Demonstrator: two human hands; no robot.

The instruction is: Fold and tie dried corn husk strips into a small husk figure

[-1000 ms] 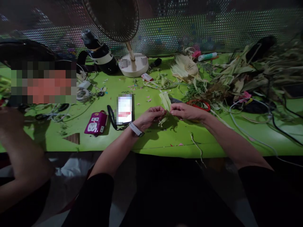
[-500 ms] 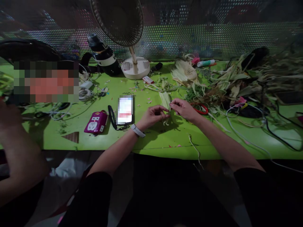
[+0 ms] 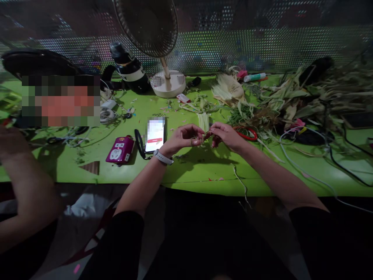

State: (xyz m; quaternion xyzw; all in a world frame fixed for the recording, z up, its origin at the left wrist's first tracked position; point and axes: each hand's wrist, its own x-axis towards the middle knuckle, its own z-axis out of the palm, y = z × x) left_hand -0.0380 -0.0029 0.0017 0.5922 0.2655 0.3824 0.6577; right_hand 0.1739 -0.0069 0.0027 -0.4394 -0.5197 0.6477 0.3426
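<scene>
My left hand, with a light wristband on its wrist, pinches a small pale bundle of thin corn husk strips between thumb and fingers. Right beside it, my right hand is closed, its fingertips meeting the same strips from the other side. The fingers partly hide the strips. Just behind both hands a flat pale-green piece of corn husk shows. Red-handled scissors lie by my right wrist, partly under plant scraps.
A lit phone and a purple power adapter lie to the left. Behind stand a fan and a black bottle. Dried husks and a white cable cover the right side. Another person's arm is far left.
My left hand has shifted slightly up and left, with its wrist raised and fingers more curled. My right fingertips have turned lower around the strips. The camera view has moved a little.
</scene>
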